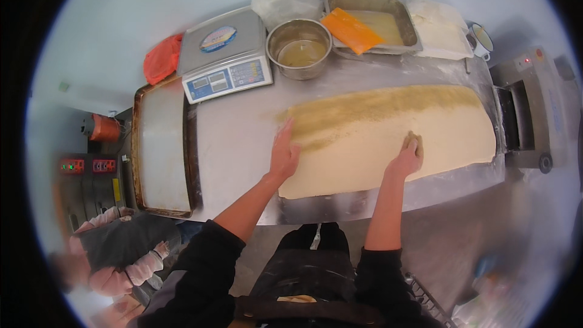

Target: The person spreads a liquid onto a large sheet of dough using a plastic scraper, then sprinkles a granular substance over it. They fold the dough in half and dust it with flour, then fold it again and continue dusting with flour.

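A large sheet of pale rolled-out dough (364,167) lies across the metal table. Greenish-brown powder (388,104) covers its far part in a broad band, with a thinner streak toward the left edge. My left hand (284,153) rests on edge along the dough's left end, fingers stretched out and holding nothing. Over the middle right of the sheet, my right hand (410,154) is closed, and some of the same greenish-brown powder shows at its fingers. How much lies inside the fist is hidden.
Behind the dough stand a scale (228,54), a steel bowl (300,48), and a metal pan (401,15) with an orange scraper (352,30). A baking tray (161,152) lies left, a machine (537,109) stands right. Another person (121,246) is at lower left.
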Action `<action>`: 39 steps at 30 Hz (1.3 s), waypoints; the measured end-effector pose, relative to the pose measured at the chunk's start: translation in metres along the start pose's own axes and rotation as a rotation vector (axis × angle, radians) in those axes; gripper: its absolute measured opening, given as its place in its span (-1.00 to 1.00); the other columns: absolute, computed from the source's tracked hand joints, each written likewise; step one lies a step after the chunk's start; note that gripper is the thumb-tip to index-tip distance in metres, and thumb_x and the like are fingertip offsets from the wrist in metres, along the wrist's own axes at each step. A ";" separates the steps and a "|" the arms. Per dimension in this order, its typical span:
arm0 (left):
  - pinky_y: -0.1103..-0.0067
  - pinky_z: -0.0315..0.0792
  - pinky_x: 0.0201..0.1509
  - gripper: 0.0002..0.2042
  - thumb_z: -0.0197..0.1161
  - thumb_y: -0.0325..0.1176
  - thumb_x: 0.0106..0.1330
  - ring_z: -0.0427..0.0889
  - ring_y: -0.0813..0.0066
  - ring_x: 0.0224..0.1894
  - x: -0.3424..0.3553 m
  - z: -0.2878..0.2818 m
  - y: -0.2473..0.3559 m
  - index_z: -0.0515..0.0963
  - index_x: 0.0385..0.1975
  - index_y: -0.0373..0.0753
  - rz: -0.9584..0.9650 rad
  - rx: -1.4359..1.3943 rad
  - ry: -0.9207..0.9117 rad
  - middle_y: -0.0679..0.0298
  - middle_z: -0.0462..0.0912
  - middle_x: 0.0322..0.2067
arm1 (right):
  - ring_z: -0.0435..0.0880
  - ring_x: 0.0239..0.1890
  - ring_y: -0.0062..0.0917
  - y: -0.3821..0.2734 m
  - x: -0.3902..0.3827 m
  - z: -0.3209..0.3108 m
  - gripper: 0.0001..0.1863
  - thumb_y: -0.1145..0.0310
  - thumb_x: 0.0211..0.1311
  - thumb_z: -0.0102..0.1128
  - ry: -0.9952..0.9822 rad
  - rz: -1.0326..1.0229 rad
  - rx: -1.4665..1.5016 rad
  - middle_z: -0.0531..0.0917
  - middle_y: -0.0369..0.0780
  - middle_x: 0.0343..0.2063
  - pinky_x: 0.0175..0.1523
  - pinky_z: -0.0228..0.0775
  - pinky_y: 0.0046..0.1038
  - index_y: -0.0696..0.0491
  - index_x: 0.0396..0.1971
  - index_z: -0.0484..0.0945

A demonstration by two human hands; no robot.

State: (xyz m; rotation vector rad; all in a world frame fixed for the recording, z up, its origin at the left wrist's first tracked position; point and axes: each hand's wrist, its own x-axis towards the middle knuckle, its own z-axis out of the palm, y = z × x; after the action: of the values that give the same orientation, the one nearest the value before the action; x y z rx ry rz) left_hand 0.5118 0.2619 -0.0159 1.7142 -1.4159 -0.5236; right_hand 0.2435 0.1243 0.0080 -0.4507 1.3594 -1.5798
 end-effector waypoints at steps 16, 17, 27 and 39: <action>0.04 -0.18 0.74 0.01 0.39 0.01 0.35 -0.12 -0.15 0.71 0.033 0.104 0.073 0.01 0.65 -0.39 0.081 0.485 -0.286 -0.18 -0.03 0.66 | 0.80 -0.04 -0.30 -0.029 0.138 -0.057 -0.70 0.39 0.49 0.26 -0.047 -0.248 -0.657 0.81 0.00 -0.16 0.01 0.60 -0.31 0.34 -0.01 0.73; 0.03 -0.18 0.74 0.02 0.40 0.01 0.33 -0.12 -0.15 0.71 0.051 0.115 0.073 0.01 0.65 -0.38 0.059 0.493 -0.234 -0.17 -0.03 0.66 | 0.81 -0.02 -0.32 -0.036 0.150 -0.057 -0.72 0.42 0.50 0.25 -0.039 -0.223 -0.659 0.81 0.01 -0.17 0.01 0.61 -0.34 0.34 -0.03 0.73; 0.01 -0.17 0.73 0.06 0.45 0.05 0.29 -0.13 -0.12 0.72 0.134 0.270 0.158 0.01 0.65 -0.35 0.049 0.578 -0.273 -0.17 -0.02 0.66 | 0.80 0.09 -0.28 -0.083 0.258 -0.099 -0.68 0.59 0.50 0.06 -0.243 -0.245 -0.689 0.76 0.01 0.05 0.21 0.61 -0.36 0.23 0.12 0.69; 0.03 -0.15 0.74 0.08 0.44 0.14 0.26 -0.07 -0.03 0.72 0.199 0.428 0.258 0.04 0.63 -0.37 0.360 0.429 -0.414 -0.13 0.02 0.65 | 0.54 0.42 -0.17 -0.144 0.360 -0.157 -0.57 0.51 0.43 0.13 -0.715 -0.463 -1.024 0.62 -0.08 0.30 0.50 0.37 -0.21 0.07 0.26 0.64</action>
State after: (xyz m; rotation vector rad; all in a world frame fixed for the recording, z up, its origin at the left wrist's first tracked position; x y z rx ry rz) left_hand 0.0903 -0.0727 -0.0149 1.6684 -2.2129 -0.4052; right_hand -0.1063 -0.1035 -0.0188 -1.8500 1.4247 -0.7483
